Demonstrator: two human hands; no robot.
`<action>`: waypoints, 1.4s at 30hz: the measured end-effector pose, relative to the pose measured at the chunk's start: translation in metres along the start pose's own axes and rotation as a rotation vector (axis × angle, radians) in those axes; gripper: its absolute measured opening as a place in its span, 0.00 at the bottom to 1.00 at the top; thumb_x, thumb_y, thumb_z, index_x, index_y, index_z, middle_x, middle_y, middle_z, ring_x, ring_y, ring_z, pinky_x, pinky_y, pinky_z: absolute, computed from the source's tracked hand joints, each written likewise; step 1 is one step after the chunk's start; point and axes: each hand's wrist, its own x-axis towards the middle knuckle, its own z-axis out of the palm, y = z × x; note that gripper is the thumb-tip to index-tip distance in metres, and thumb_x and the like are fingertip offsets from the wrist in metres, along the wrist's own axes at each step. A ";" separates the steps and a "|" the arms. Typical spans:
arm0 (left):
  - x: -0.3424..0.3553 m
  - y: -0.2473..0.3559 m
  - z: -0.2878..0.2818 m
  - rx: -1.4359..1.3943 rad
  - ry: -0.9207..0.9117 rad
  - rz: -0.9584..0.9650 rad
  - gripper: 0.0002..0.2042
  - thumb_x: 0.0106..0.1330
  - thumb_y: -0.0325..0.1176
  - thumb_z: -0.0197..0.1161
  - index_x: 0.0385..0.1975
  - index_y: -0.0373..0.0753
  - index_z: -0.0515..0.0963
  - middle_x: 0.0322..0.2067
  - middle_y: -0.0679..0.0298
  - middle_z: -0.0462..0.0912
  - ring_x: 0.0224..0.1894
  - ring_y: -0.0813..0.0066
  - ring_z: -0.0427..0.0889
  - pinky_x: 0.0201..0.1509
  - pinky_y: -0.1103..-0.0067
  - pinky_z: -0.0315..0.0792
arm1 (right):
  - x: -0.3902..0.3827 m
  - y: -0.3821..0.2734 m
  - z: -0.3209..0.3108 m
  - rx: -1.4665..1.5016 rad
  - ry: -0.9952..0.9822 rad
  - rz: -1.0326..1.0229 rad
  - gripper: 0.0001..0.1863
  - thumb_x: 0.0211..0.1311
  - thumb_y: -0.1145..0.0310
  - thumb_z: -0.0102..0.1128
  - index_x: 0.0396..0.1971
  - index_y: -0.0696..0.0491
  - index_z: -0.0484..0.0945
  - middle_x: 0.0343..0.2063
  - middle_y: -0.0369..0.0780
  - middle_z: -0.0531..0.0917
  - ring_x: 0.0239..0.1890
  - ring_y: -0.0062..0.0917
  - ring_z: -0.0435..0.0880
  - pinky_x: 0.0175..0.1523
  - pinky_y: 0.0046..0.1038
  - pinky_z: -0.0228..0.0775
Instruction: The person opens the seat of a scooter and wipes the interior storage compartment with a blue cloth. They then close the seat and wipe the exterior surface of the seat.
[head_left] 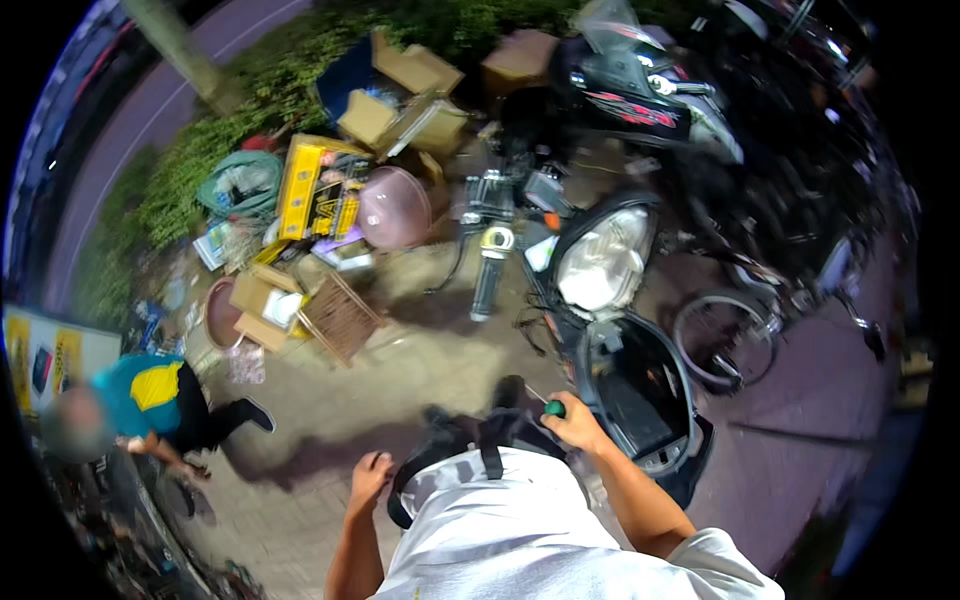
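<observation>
A screwdriver (555, 408) with a green handle is in my right hand (575, 420), its thin shaft pointing up and left. Just right of that hand stands an open black storage box (635, 385), its lid (605, 262) tipped back and showing a silver lining. What lies in the dark inside of the box I cannot make out. My left hand (372, 478) hangs by my left side with its fingers curled in, and no object shows in it. Ahead of me is a scooter handlebar (487, 285) with a grey grip.
Cardboard boxes (425, 72), a yellow crate (305, 190), a pink basin (395, 208) and a brown slatted piece (342, 318) are heaped ahead left. A person in a teal top (140, 400) bends at the left. A bicycle wheel (725, 340) and parked motorbikes (630, 110) stand to the right.
</observation>
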 end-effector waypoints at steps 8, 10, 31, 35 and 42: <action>-0.006 0.093 -0.009 -0.124 -0.091 0.133 0.21 0.66 0.42 0.57 0.51 0.31 0.71 0.40 0.59 0.80 0.34 0.78 0.77 0.39 0.81 0.73 | 0.076 -0.156 0.096 0.053 -0.488 -0.494 0.29 0.50 0.62 0.68 0.51 0.58 0.70 0.45 0.47 0.77 0.49 0.35 0.75 0.56 0.30 0.66; -0.012 0.103 -0.008 -0.366 -0.118 0.102 0.19 0.68 0.39 0.56 0.50 0.31 0.71 0.39 0.58 0.80 0.33 0.75 0.78 0.39 0.79 0.75 | 0.069 -0.181 0.113 0.197 -0.655 -0.447 0.31 0.51 0.63 0.68 0.53 0.59 0.68 0.45 0.44 0.77 0.50 0.30 0.75 0.56 0.28 0.65; 0.038 0.063 -0.197 -0.881 -0.060 0.226 0.12 0.65 0.36 0.60 0.41 0.33 0.79 0.33 0.65 0.81 0.37 0.77 0.78 0.43 0.79 0.72 | 0.072 -0.392 0.315 -0.146 -1.106 -0.122 0.32 0.57 0.66 0.65 0.59 0.58 0.63 0.50 0.41 0.74 0.51 0.23 0.73 0.55 0.24 0.66; 0.008 0.025 -0.233 -0.894 0.271 0.195 0.14 0.63 0.39 0.62 0.38 0.33 0.79 0.32 0.66 0.81 0.34 0.79 0.77 0.41 0.81 0.71 | 0.076 -0.426 0.381 -0.385 -1.303 -0.073 0.32 0.57 0.66 0.65 0.60 0.60 0.63 0.50 0.42 0.74 0.52 0.24 0.73 0.57 0.25 0.65; -0.033 -0.063 -0.250 -1.291 0.823 -0.069 0.17 0.59 0.43 0.66 0.30 0.32 0.79 0.26 0.64 0.80 0.31 0.80 0.76 0.38 0.81 0.70 | 0.054 -0.475 0.528 -0.780 -1.613 -0.056 0.27 0.61 0.67 0.61 0.57 0.61 0.65 0.52 0.43 0.75 0.53 0.24 0.74 0.59 0.26 0.65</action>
